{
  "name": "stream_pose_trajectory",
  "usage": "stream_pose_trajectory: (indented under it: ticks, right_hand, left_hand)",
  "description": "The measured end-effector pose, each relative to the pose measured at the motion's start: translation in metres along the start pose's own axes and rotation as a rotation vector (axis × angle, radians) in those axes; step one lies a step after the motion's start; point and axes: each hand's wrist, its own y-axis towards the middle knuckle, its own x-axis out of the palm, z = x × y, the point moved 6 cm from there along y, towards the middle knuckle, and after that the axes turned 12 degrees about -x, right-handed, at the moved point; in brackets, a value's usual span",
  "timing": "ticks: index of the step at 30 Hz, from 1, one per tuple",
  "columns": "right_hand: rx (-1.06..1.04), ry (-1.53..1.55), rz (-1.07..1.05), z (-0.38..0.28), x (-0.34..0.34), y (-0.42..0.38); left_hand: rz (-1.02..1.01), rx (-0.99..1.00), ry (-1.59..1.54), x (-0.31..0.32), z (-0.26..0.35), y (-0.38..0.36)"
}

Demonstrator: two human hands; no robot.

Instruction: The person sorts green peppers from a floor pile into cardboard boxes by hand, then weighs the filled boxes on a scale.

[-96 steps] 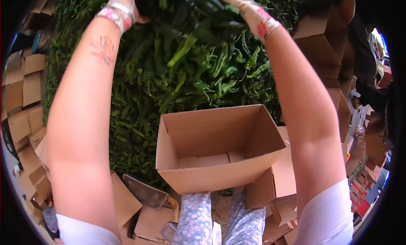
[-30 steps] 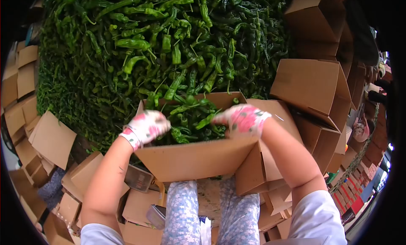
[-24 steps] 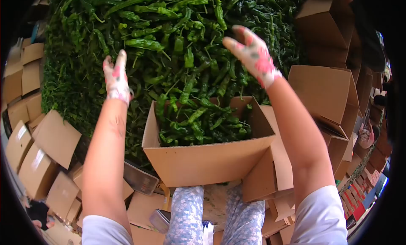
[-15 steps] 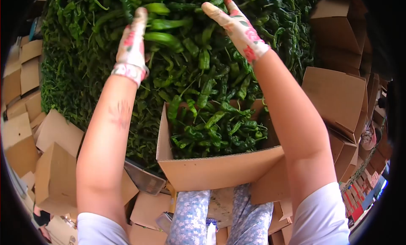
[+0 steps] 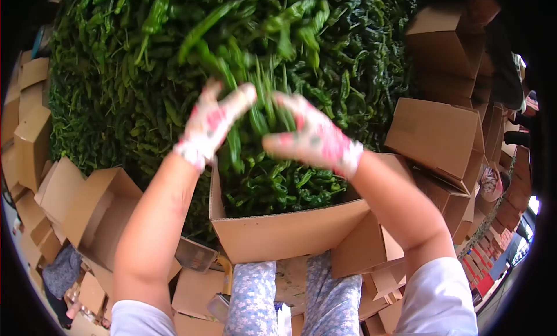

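A huge heap of green peppers (image 5: 145,92) fills the area ahead of me. My left hand (image 5: 212,124), in a white floral glove, has its fingers apart at the near side of the heap. Opposite it, my right hand (image 5: 319,136) in a matching glove is spread, its thumb and fingers apart. Loose peppers (image 5: 261,109), smeared by motion, lie between the two hands, above the cardboard box (image 5: 290,234). Inside that box is a layer of green peppers (image 5: 290,185). The fingers of both hands are partly blurred.
My legs (image 5: 252,298) are under the box's near side. An open carton (image 5: 104,214) stands to the left, and more cartons (image 5: 435,141) stack up at the right. A plastic container (image 5: 196,253) sits by my left forearm. Parts of other people show at the far edges.
Both hands have come back from the heap toward the box and closer together, with peppers moving between them. The view has shifted slightly.
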Motion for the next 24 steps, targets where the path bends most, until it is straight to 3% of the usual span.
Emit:
stream_pose_trajectory:
  ticks: [2, 5, 6, 7, 8, 9, 10, 11, 13, 14, 15, 17, 19, 21, 22, 23, 24]
  right_hand:
    - [0.076, -0.025, -0.246, -0.002, 0.018, -0.054]
    - [0.31, -0.122, -0.688, 0.005, 0.028, -0.11]
    - [0.233, -0.234, -0.683, 0.01, 0.012, -0.111]
    - [0.231, -0.133, -0.613, 0.007, -0.016, -0.102]
    - [0.125, -0.098, -0.413, 0.015, -0.041, -0.088]
    - [-0.007, 0.026, -0.085, 0.033, -0.068, -0.074]
    - [0.292, 0.006, 0.194, 0.04, -0.099, -0.061]
    - [0.135, -0.264, 0.377, 0.058, -0.118, -0.045]
    - [0.26, -0.528, 0.372, 0.112, -0.128, -0.015]
    - [0.225, -0.673, 0.408, 0.129, -0.114, -0.005]
    - [0.343, -0.751, 0.338, 0.115, -0.098, 0.0]
    - [0.364, -0.681, 0.229, 0.107, -0.077, 0.001]
    - [0.294, -0.535, 0.228, 0.106, -0.059, -0.011]
    - [0.248, -0.339, 0.146, 0.109, -0.074, -0.011]
    - [0.294, -0.341, 0.138, 0.118, -0.081, -0.007]
    - [0.33, -0.386, 0.149, 0.125, -0.083, 0.004]
    - [0.346, -0.342, 0.209, 0.132, -0.078, 0.02]
  left_hand:
    - [-0.171, -0.005, 0.31, 0.023, -0.018, -0.038]
    - [-0.441, 0.051, 1.156, 0.045, -0.041, -0.087]
    - [-0.65, 0.151, 1.076, 0.043, -0.041, -0.098]
    - [-0.745, -0.127, 1.033, 0.042, -0.03, -0.1]
    - [-0.625, -0.259, 0.804, 0.024, -0.026, -0.086]
    - [-0.5, -0.38, 0.575, -0.002, -0.023, -0.071]
    - [-0.157, -0.311, 0.531, -0.044, -0.024, -0.039]
    - [0.183, -0.238, 0.478, -0.078, -0.026, -0.015]
    - [0.656, -0.192, 0.592, -0.077, -0.012, -0.004]
    - [0.751, -0.219, 0.671, -0.078, -0.025, 0.017]
    - [0.844, -0.244, 0.747, -0.079, -0.042, 0.042]
    - [0.878, -0.154, 0.742, -0.054, -0.037, 0.063]
    - [0.674, -0.065, 0.689, -0.046, -0.033, 0.057]
    - [0.337, -0.07, 0.267, -0.026, -0.013, 0.036]
    - [0.305, 0.002, 0.207, -0.003, 0.004, 0.021]
    - [0.378, -0.002, 0.433, -0.012, 0.004, 0.034]
    - [0.537, -0.084, 0.468, -0.016, -0.002, 0.054]
